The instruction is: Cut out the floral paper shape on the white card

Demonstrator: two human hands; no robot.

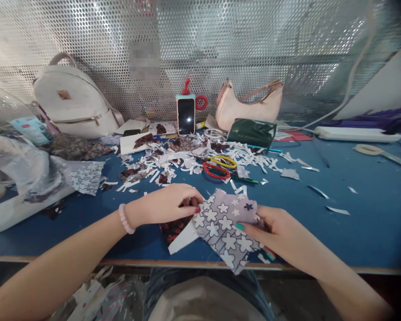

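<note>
Both hands are on a lilac piece of fabric printed with white flowers (224,225), held over the table's front edge. My left hand (169,205), with a beaded bracelet at the wrist, pinches its left edge between thumb and fingers. From the right, my right hand (276,232) grips the fabric, thumb on top and fingers underneath. Under my left hand lie a dark red patterned fabric piece (173,229) and a white strip (183,238). Beyond the hands rest scissors with one red and one yellow handle loop (217,170).
White paper and fabric scraps (167,160) are strewn over the blue table (354,187). A phone (186,117) stands upright at the back, between a white backpack (73,100) and a pale shoulder bag (250,104). A plastic bag (23,165) lies at left, a power strip (357,133) at right.
</note>
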